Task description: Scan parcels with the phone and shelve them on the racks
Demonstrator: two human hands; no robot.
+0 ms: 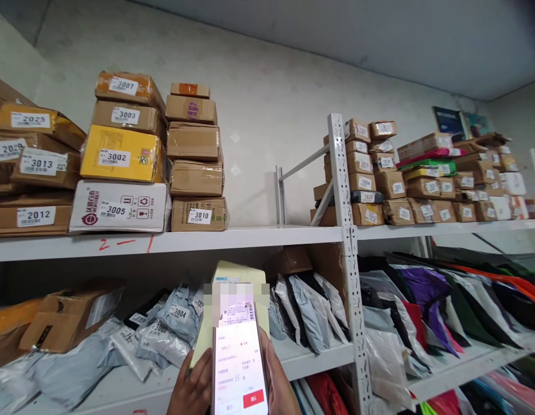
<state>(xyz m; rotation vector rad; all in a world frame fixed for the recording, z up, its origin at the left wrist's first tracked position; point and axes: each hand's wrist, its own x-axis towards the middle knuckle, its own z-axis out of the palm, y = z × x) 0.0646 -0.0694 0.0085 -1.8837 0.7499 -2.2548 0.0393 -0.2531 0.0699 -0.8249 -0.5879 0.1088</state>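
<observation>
Holding a phone point(240, 360) and a pale yellow parcel point(233, 288) behind it, both hands, left point(192, 389) and right point(280, 386), gripped them near the lower shelf point(311, 354). The picture's edge cut off the wrists.

White stickers with printed numbers mark the parcels on the upper shelf point(250, 236). At far left, brown boxes read 2025 point(30, 120), 3013 point(39, 163) and 2012 point(36, 216). In the next stack, top to bottom: 3007 point(123, 85), 3003 point(125, 116), 3002 on a yellow box point(114, 157), and 3005 on a white box point(113, 210). A brown box just right reads 3010 point(200, 216). Red handwriting on the shelf edge reads "2-1" point(124, 243). Below, grey mailers carry 3004 point(179, 313) and 3002 point(160, 328). The phone point(239, 369) text is too small to read.
</observation>
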